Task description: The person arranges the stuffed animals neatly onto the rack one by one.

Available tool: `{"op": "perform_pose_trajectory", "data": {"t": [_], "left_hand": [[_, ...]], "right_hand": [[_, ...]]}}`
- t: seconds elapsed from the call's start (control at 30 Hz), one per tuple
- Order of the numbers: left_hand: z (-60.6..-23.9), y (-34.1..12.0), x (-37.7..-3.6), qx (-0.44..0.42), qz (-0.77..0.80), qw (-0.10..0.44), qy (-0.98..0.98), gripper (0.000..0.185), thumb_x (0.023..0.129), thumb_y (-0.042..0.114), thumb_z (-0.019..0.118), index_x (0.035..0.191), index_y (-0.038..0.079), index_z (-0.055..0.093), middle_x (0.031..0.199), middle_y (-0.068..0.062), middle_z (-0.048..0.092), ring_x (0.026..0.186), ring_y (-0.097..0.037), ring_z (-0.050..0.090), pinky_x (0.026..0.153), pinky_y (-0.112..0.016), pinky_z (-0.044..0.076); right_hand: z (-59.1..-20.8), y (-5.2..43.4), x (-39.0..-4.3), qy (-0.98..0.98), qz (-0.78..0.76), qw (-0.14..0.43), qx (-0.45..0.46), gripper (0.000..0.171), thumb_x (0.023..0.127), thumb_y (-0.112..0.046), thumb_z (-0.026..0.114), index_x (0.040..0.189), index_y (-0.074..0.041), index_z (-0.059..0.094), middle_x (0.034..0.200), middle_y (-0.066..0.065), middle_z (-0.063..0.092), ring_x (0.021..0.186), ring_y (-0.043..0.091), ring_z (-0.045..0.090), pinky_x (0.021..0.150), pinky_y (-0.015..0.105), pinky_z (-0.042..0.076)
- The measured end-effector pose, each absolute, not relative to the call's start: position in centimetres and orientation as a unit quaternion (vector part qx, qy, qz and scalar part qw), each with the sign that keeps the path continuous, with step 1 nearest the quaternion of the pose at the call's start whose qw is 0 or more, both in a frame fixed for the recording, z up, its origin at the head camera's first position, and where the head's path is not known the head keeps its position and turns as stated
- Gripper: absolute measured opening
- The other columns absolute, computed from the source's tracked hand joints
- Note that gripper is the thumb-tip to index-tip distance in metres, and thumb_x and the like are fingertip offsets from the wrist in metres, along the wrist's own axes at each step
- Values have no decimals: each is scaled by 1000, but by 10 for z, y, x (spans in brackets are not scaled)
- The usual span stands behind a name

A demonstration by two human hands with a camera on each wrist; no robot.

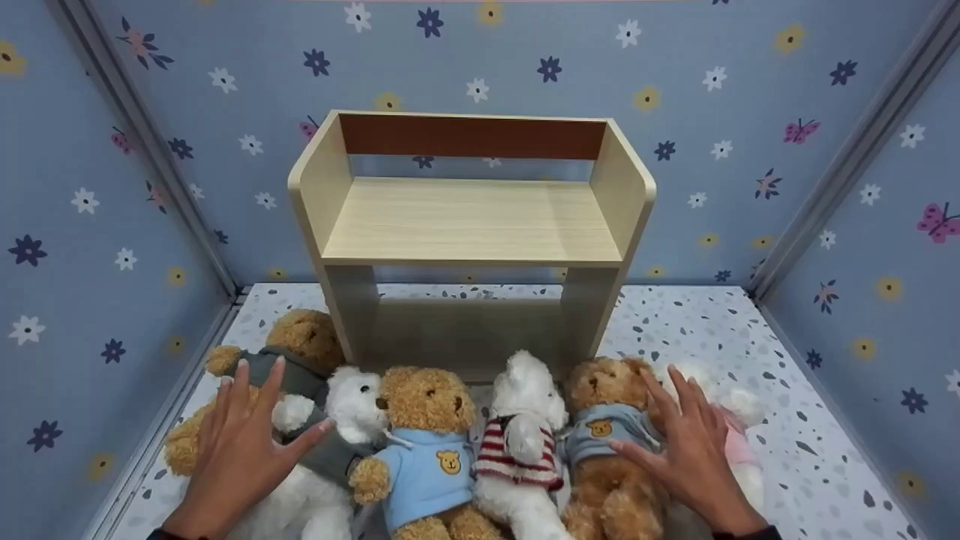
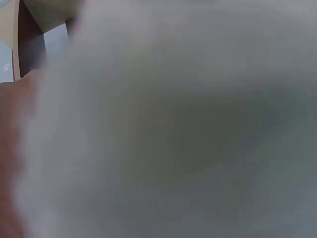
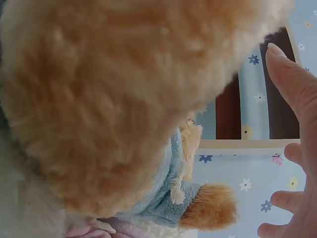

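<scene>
My left hand, fingers spread, is over the teddy bears on the left: a brown bear in grey-green and a white bear in grey-green. The right hand, also spread, is above a brown bear in a blue-grey hoodie and a white toy in pink. Between the hands sit a tan bear in a light blue hoodie and a white plush in a red-striped shirt. Pale blur fills most of the left wrist view. Brown fur looms large in the right wrist view.
A small two-tier wooden shelf stands behind the toys, with no objects visible on its upper board. Blue flowered panels enclose the back and sides. The floor surface is white with grey speckles.
</scene>
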State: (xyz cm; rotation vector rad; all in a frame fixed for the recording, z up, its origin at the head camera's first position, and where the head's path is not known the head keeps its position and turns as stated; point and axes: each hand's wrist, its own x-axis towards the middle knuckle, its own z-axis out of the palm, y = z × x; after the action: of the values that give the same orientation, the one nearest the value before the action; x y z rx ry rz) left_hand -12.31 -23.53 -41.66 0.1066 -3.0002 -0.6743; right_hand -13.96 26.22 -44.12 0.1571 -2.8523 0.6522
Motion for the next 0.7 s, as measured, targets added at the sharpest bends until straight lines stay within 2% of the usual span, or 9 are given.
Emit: {"op": "perform_pose_trajectory", "data": {"t": [0.13,0.33,0.53,0.7], "left_hand": [[-419,-234,-125,42,-220,28,-974,110,76,78,51,154,17,2,153,-29,-14,134,-58,-6,100,-74,0],[-423,-242,-126,72,-223,-9,-972,116,75,82,46,153,14,-5,150,-33,-17,131,-61,-11,98,-76,-3],[-418,-253,-124,73,-238,-13,-968,115,77,79,48,153,13,-8,149,-33,-21,130,-61,-15,96,-77,-4],[-411,-248,-123,81,-240,-15,-967,114,78,79,47,152,13,-10,149,-33,-19,130,-61,-13,95,-79,-1]], "right_hand": [[-439,261,-141,-971,219,87,43,99,71,-66,70,151,-28,26,155,20,13,139,49,8,103,71,4],[-440,257,-141,-973,218,71,38,100,71,-69,67,152,-29,25,155,21,11,139,50,7,103,71,2],[-445,254,-139,-970,224,85,49,97,71,-69,67,150,-25,30,155,20,14,139,48,8,103,70,3],[-446,257,-137,-967,227,99,51,96,71,-68,68,148,-23,34,155,20,16,139,48,10,104,68,5]]}}
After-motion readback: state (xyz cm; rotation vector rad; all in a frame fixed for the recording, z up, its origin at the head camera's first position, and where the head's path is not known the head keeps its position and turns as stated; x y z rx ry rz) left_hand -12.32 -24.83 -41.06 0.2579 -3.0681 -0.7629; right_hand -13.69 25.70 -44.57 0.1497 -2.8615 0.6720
